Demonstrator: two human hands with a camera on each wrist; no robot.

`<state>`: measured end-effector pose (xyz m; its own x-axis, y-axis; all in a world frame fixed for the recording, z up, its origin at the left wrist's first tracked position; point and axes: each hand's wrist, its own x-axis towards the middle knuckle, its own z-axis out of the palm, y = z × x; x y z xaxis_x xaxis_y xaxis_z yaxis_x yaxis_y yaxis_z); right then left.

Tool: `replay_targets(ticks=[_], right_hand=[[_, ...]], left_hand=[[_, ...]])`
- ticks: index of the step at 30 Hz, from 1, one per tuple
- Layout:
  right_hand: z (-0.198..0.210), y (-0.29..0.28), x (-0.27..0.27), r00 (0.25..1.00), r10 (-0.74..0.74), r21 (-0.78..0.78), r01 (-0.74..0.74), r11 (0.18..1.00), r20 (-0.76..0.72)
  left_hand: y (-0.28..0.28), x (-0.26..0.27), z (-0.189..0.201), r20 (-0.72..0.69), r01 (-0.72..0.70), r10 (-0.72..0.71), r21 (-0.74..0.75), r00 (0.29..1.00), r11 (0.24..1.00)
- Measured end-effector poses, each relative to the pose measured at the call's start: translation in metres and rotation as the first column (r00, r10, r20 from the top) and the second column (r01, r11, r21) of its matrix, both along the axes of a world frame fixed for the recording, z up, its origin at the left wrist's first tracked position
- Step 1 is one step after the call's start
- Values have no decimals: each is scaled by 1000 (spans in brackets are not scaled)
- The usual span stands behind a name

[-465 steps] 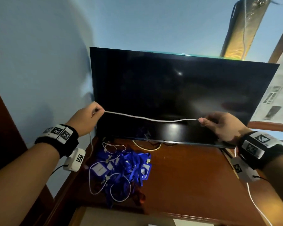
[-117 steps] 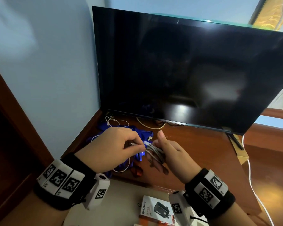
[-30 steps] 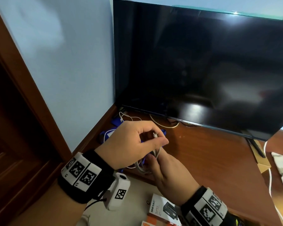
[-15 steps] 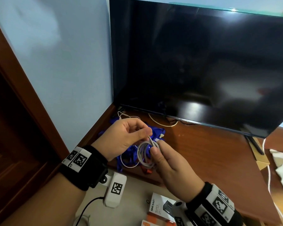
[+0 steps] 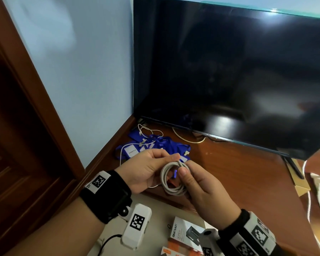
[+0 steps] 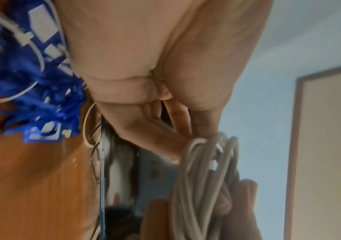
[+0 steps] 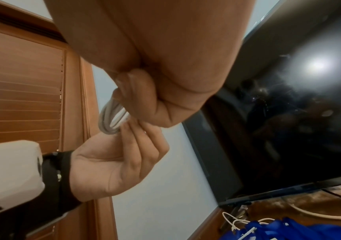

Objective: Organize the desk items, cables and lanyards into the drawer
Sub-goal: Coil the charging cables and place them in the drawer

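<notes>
While both hands' fingers [image 5: 183, 171] pinch the coiled cable [image 5: 171, 179], its plug ends stay hidden.

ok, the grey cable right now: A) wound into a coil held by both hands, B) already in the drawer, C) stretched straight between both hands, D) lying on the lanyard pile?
A: the grey cable is a round coil, pinched by the left hand and right hand above the desk edge.
</notes>
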<state>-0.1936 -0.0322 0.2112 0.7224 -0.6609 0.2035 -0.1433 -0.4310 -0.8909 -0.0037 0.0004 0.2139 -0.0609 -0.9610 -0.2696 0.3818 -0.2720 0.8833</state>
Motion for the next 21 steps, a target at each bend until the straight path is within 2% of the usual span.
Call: replay_targets(ticks=[3, 6, 10, 11, 18, 21], right_hand=[[3, -1, 0, 998, -60, -2, 60, 998, -24], [9, -3, -2, 995, -96, -12, 96, 995, -21], [11, -6, -4, 990, -130, -34, 128, 991, -53], [12, -5, -3, 989, -135, -42, 133, 990, -58], [16, -1, -4, 981, -177, -73, 172, 982, -78], [14, -1, -4, 977, -203, -64, 199, 978, -71]], left_hand=[[4, 6, 3, 181, 2, 8, -55, 983, 998], [10, 13, 8, 344, 75, -24, -134, 939, 988], [17, 15, 13, 651, 250, -70, -187, 755, 950], [17, 16, 13, 688, 251, -56, -187, 724, 950], [17, 16, 10, 734, 265, -49, -182, 677, 947], [17, 17, 9, 781, 286, -47, -171, 623, 943]])
